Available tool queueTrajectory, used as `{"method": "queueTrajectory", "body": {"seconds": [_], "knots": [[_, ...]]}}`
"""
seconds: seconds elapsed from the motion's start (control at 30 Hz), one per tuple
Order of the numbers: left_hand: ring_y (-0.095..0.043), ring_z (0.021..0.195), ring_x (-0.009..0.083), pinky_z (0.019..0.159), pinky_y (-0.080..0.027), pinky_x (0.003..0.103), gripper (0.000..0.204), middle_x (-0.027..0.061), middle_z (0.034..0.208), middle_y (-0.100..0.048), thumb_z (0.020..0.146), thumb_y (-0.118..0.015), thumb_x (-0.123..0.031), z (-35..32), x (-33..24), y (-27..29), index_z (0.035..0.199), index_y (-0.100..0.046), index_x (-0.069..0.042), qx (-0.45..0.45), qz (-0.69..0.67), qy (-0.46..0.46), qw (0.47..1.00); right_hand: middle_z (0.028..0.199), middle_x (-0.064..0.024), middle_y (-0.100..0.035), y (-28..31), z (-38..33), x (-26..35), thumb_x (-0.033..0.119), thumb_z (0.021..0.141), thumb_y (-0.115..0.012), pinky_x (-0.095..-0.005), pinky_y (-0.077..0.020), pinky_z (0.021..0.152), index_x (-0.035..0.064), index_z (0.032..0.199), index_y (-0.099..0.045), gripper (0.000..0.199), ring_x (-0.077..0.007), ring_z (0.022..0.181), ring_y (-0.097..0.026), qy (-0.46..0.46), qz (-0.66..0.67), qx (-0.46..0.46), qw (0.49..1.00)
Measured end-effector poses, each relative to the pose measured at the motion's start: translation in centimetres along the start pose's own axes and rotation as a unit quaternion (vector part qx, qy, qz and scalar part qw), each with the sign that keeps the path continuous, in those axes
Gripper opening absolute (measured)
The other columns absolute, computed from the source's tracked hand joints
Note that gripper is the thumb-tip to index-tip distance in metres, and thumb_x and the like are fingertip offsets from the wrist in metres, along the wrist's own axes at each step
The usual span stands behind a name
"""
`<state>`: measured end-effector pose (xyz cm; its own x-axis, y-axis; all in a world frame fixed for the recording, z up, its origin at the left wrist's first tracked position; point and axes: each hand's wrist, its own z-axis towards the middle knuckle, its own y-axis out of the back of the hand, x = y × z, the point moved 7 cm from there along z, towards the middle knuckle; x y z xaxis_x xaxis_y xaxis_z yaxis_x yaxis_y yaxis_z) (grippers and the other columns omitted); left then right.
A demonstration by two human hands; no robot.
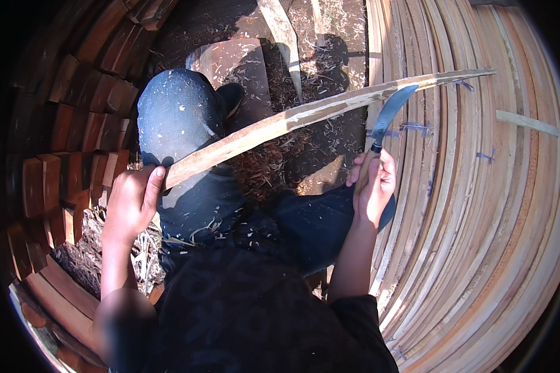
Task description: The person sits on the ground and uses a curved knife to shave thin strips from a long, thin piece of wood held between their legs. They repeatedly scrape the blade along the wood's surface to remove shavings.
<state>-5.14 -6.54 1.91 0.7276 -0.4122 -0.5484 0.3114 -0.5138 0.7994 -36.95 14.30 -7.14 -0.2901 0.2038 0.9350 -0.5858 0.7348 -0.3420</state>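
A long, narrow strip of wood (255, 136) slants across my lap, its far end out over the boards on the right. My left hand (132, 200) is closed round its near end, with the thumb along the top. In my right hand (376, 186) is a knife (392, 112) with a curved blade and a wooden handle. The fingers wrap round the handle and the blade points up and away, its tip close to the strip's far part. Whether blade and wood touch, I cannot tell. Wood shavings lie on my jeans (174, 112).
Long thin boards (473, 205) are stacked at the right, some tied with blue strips (415, 127). On the left, short reddish wood blocks (74, 137) form a wall-like pile. Ahead, a wooden slab (246, 68) and a pale offcut (282, 34) lie on shavings-covered ground.
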Motion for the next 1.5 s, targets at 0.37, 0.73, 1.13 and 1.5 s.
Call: {"method": "queueTrajectory", "body": {"seconds": [0.37, 0.73, 1.13, 1.5], "knots": [[-0.051, 0.053, 0.0396, 0.052, -0.038, 0.043, 0.041, 0.0227, 0.055, -0.049, 0.094, -0.047, -0.019, 0.6, 1.3, -0.4, 0.062, -0.051, 0.006, 0.004, -0.024, 0.07, 0.997, 0.085, -0.0107, -0.062, -2.2, -1.6, -2.5, 0.001, 0.088, -0.058, -0.0186, -0.0408, 0.049, 0.0002, 0.121, -0.048, 0.034, -0.006, 0.055, -0.051, 0.014, -0.133, 0.093, 0.987], [-0.052, 0.049, 0.0329, 0.05, -0.039, 0.04, 0.041, 0.0184, 0.053, -0.051, 0.094, -0.047, -0.02, 0.8, 0.8, -0.5, 0.062, -0.054, 0.005, -0.025, 0.002, 0.043, 0.999, 0.077, -0.0068, -0.06, -5.1, -3.3, -3.5, -0.008, 0.083, -0.061, -0.0175, -0.0406, 0.051, -0.0046, 0.119, -0.049, 0.038, -0.0059, 0.059, -0.053, -0.06, -0.081, 0.187, 0.977], [-0.047, 0.045, 0.0284, 0.049, -0.035, 0.038, 0.04, 0.0165, 0.05, -0.048, 0.094, -0.048, -0.018, 0.2, 0.7, -0.5, 0.061, -0.051, 0.005, -0.061, -0.022, 0.036, 0.997, 0.076, -0.0115, -0.06, -3.0, -1.2, -3.7, 0.003, 0.091, -0.054, -0.0192, -0.0376, 0.047, 0.0007, 0.122, -0.049, 0.032, -0.006, 0.052, -0.046, -0.029, -0.019, 0.102, 0.994], [-0.04, 0.043, 0.0232, 0.047, -0.031, 0.037, 0.04, 0.0148, 0.048, -0.042, 0.094, -0.047, -0.017, 0.6, 1.1, -1.1, 0.061, -0.046, 0.005, -0.025, -0.061, 0.06, 0.996, 0.077, -0.0106, -0.06, -3.6, -2.6, -4.0, 0.004, 0.091, -0.053, -0.02, -0.0407, 0.049, -0.0011, 0.123, -0.048, 0.032, -0.0064, 0.057, -0.048, -0.031, -0.002, 0.031, 0.999]]}}
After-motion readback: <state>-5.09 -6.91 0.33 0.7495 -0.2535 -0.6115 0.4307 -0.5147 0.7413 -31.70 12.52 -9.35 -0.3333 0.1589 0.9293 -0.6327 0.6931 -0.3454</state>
